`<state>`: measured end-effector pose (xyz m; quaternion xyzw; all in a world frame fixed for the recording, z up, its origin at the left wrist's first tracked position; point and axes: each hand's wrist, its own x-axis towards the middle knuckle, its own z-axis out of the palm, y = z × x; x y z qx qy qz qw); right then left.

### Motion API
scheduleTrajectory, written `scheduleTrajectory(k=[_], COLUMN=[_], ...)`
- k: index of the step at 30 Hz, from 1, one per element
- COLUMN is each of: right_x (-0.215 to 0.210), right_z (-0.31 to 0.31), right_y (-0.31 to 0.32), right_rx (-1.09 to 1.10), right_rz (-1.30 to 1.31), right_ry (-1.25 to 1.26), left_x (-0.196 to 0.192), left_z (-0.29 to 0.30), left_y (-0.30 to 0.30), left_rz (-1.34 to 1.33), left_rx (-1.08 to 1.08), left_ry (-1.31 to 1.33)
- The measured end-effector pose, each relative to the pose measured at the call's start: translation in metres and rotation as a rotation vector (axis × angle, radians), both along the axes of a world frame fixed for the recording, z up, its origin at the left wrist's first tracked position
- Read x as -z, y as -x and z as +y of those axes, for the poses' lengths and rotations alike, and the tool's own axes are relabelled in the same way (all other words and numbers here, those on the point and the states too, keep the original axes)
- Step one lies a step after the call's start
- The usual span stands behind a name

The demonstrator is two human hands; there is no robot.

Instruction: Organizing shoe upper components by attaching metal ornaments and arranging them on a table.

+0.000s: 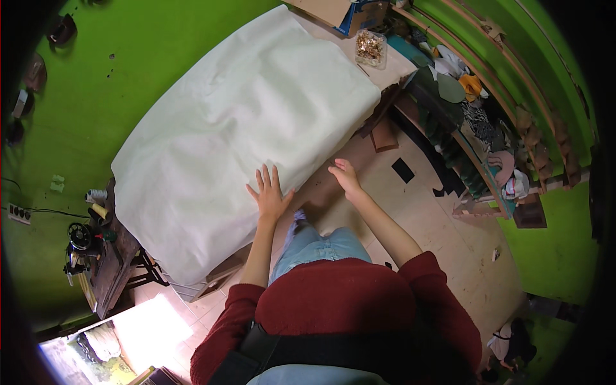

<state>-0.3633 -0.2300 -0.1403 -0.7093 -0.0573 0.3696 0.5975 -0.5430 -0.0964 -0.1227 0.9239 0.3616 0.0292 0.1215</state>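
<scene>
A large white sheet of material (212, 115) covers most of the table, with soft wrinkles across it and its near edge hanging over the side. My left hand (271, 194) is over the near edge of the sheet, fingers spread and nothing in it; it seems to rest on the sheet. Off the table's near side, my right hand (346, 174) is held above the floor, apart from the sheet. Its fingers are slightly bent and loosely parted, and I see nothing in them.
A clear tub of small shiny pieces (371, 49) and a cardboard box (327, 11) stand at the table's far right end. Shelves of fabric scraps (475, 115) line the right. A sewing machine (80, 237) is at the left. Dark pieces (403, 170) lie on the floor.
</scene>
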Motion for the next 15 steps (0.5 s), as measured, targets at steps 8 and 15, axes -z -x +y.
scheduleTrajectory(k=[8,15], right_x=[0.012,0.012], right_z=[0.073,0.08], right_y=[-0.075,-0.126], right_rx=[0.113,0.475], right_rz=[-0.326,0.186], right_ry=[0.13,-0.004], left_x=[-0.009,-0.049], left_z=[0.041,0.226], left_y=[-0.006,-0.092], left_rz=[-0.485,-0.804], left_rx=[-0.119,-0.075], left_ry=[0.105,-0.197])
